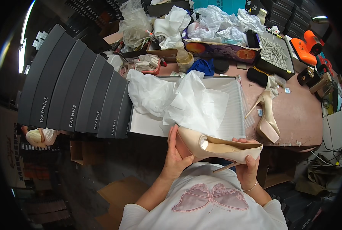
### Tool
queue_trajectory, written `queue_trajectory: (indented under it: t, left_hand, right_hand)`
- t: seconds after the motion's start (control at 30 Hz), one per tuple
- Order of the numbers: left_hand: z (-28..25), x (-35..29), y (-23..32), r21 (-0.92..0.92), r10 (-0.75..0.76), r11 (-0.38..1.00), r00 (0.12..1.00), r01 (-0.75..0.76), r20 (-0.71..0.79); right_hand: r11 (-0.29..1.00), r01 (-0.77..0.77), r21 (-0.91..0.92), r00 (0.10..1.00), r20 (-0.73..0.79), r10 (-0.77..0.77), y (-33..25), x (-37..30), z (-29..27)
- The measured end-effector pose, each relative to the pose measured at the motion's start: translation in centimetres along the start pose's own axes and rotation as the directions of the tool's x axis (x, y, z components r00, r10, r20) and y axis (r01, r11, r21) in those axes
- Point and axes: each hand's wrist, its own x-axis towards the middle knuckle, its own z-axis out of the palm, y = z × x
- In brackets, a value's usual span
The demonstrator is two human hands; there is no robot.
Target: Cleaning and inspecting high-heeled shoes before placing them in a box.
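Observation:
Between my two hands is a beige high-heeled shoe (232, 154), held on its side level above my lap, its thin heel pointing down. My left hand (173, 155) grips the toe end, the fingers along the outside. My right hand (249, 166) holds the heel end, thumb against the back. A white wad shows inside the shoe's opening. Just beyond lies an open shoe box (232, 97) with white tissue paper (196, 103) spread in it. The matching beige high heel (268, 119) rests on the table to the right of the box.
A tall stack of dark shoe boxes (75, 84) leans at the left. Behind the open box stand a glue bottle (183, 57), a blue cloth (203, 68) and a carton (221, 51) of crumpled plastic. An orange tape dispenser (307, 48) sits far right on the pink table (297, 115).

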Motion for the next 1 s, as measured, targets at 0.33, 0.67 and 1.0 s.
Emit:
queue_trajectory:
  t: [0.33, 0.67, 1.0]
  left_hand:
    - [-0.7, -0.4, 0.3, 0.518, 0.053, 0.854, 0.998, -0.058, 0.026]
    - [-0.4, 1.1, 1.1, 0.154, 0.135, 0.981, 0.984, -0.116, -0.114]
    - [-0.1, 1.0, 0.5, 0.071, 0.061, 0.996, 0.977, -0.048, -0.203]
  right_hand:
    - [1.000, -0.023, -0.003, 0.999, 0.034, 0.023, 1.0, -0.1, -0.4]
    - [0.920, -0.314, 0.236, 0.943, -0.031, 0.331, 0.4, 3.0, -1.1]
    - [0.876, -0.384, 0.292, 0.920, 0.048, 0.388, -0.3, 4.0, -1.2]
